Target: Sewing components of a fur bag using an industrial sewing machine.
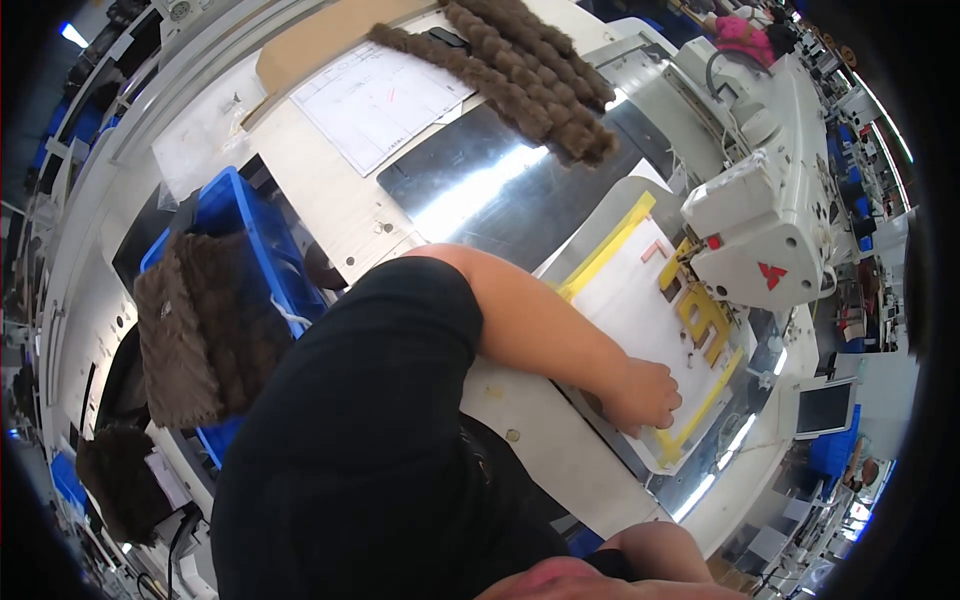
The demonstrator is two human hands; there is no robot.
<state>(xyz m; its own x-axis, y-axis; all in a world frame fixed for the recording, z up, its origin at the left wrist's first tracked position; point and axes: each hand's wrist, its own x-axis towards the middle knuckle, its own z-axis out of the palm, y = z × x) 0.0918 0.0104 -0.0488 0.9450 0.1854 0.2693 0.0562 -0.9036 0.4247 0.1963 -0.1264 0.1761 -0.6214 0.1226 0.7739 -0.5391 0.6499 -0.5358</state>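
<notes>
My left arm, in a black short sleeve, reaches across the table to the right. My left hand (pixel 645 395) is closed, its fingers curled down at the near corner of a white sewing template (pixel 620 290) edged with yellow tape. What the fingertips hold, if anything, is hidden under them. Yellow cut-out pieces (pixel 703 325) lie on the template beneath the head of a white sewing machine (pixel 755 245). Only part of my right arm (pixel 660 550) shows at the lower edge; the right hand is out of view.
Several strips of brown fur (pixel 530 75) lie at the back, beside a paper pattern (pixel 380 100) and a shiny metal plate (pixel 470 185). On the left, a brown fur piece (pixel 200 330) hangs over a blue crate (pixel 270 245). A small monitor (pixel 826 408) stands right.
</notes>
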